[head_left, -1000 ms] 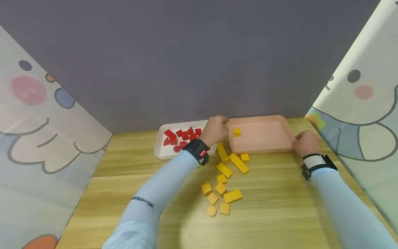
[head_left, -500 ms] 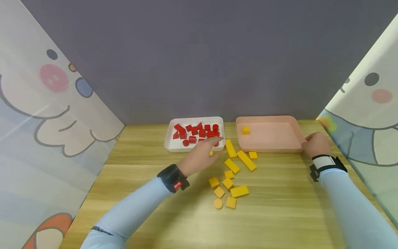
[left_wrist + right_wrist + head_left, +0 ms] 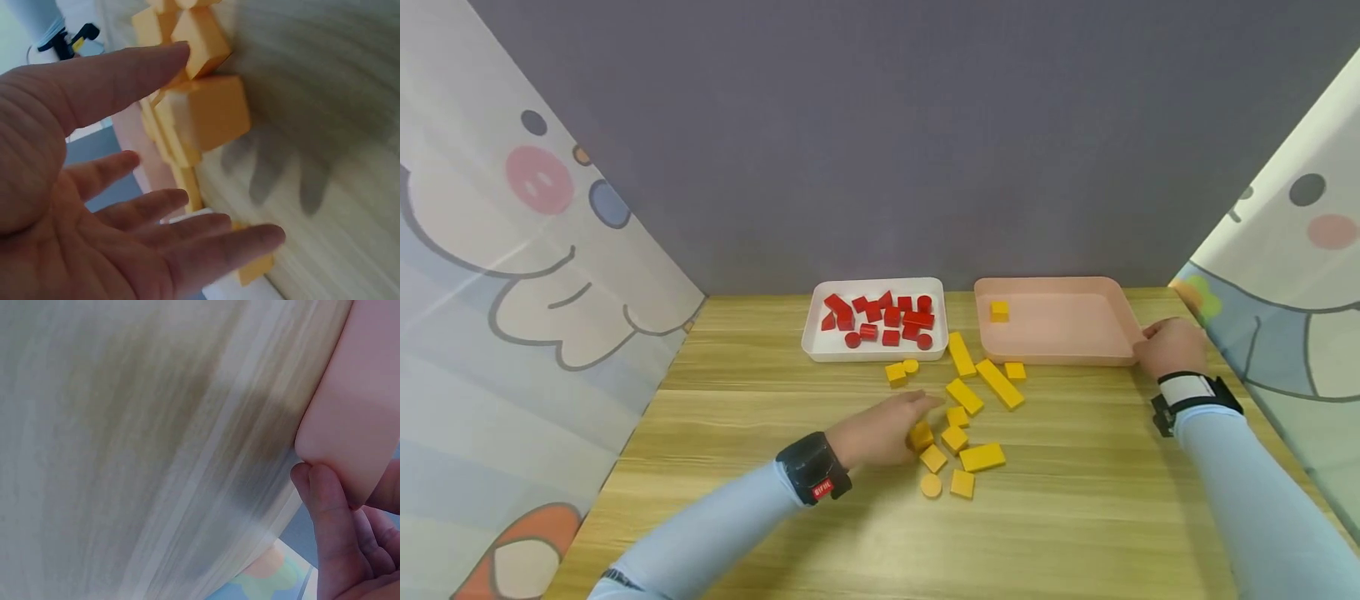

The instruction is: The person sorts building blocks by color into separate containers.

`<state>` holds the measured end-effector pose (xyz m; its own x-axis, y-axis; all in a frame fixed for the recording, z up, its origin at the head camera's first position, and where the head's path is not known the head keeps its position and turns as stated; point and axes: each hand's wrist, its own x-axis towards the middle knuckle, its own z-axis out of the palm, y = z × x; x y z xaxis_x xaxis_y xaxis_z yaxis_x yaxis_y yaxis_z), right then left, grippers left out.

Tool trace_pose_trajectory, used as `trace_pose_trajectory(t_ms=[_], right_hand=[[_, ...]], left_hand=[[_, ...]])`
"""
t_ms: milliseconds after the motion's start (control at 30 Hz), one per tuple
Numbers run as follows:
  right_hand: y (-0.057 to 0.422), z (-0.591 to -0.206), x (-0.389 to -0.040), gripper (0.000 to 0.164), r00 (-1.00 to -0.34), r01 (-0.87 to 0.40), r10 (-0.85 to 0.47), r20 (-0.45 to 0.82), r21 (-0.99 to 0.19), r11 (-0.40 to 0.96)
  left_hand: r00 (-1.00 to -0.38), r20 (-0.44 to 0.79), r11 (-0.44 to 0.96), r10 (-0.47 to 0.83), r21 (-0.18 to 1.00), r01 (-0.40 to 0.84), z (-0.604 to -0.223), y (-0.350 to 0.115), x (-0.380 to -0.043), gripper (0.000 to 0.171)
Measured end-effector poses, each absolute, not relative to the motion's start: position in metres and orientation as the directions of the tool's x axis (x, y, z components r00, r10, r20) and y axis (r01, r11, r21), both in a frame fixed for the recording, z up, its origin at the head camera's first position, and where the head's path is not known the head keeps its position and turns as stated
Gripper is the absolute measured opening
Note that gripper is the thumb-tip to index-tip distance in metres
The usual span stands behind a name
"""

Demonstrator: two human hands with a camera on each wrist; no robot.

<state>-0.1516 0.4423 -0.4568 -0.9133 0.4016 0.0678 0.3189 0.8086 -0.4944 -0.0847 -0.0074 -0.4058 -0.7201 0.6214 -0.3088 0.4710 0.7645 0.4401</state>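
My left hand (image 3: pixel 876 429) is over the table at a yellow cube (image 3: pixel 921 435). In the left wrist view its thumb and fingers are spread apart, with the yellow cube (image 3: pixel 209 112) beyond the gap and nothing held. More yellow blocks lie just right of it: a cube (image 3: pixel 955 439), a flat square (image 3: pixel 933 457), a disc (image 3: pixel 931 486) and a rectangular block (image 3: pixel 982 457). At the right, my right hand (image 3: pixel 1172 346) pinches the near right corner of a pink tray (image 3: pixel 1067 337); the right wrist view has its fingers on both sides of the tray wall (image 3: pixel 350 444).
One yellow cube (image 3: pixel 999 311) sits inside the pink tray. A white tray (image 3: pixel 827 356) with several red blocks stands to its left. Long yellow blocks (image 3: pixel 1000 385) lie in front of the trays. A grey panel (image 3: pixel 925 142) closes the back; patterned panels flank both sides.
The left hand has come from beside the pink tray's left end, back over the white tray's front, down to the yellow cubes. A yellow cube now lies in the pink tray, as before; the right hand stays.
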Motion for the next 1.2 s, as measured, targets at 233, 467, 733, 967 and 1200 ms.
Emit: trace_pose_trajectory(t_ms=[233,467,733,967,1200], right_hand=[[0.439,-0.458,-0.156,0.03,-0.91,0.328,0.411,0.053,-0.514,0.793],[0.44,-0.46,-0.159,0.031,-0.904,0.343,0.425,0.046,-0.515,0.786],[0.44,-0.46,-0.161,0.031,-0.902,0.357,0.431,0.029,-0.512,0.781],[0.439,-0.458,-0.164,0.032,-0.904,0.354,0.427,0.027,-0.514,0.781],[0.445,-0.457,-0.157,0.033,-0.902,0.368,0.432,0.002,-0.522,0.77]], left_hand=[[-0.713,-0.294,0.763,0.637,0.37,0.529,-0.416,-0.006,-0.083,0.051],[-0.693,-0.242,0.729,0.679,0.333,0.598,-0.418,-0.004,-0.083,0.031],[-0.71,-0.225,0.74,0.667,0.308,0.598,-0.419,-0.003,-0.084,0.027],[-0.72,-0.22,0.746,0.658,0.32,0.584,-0.416,-0.005,-0.087,0.024],[-0.74,-0.197,0.755,0.643,0.324,0.569,-0.4,0.0,-0.102,0.031]])
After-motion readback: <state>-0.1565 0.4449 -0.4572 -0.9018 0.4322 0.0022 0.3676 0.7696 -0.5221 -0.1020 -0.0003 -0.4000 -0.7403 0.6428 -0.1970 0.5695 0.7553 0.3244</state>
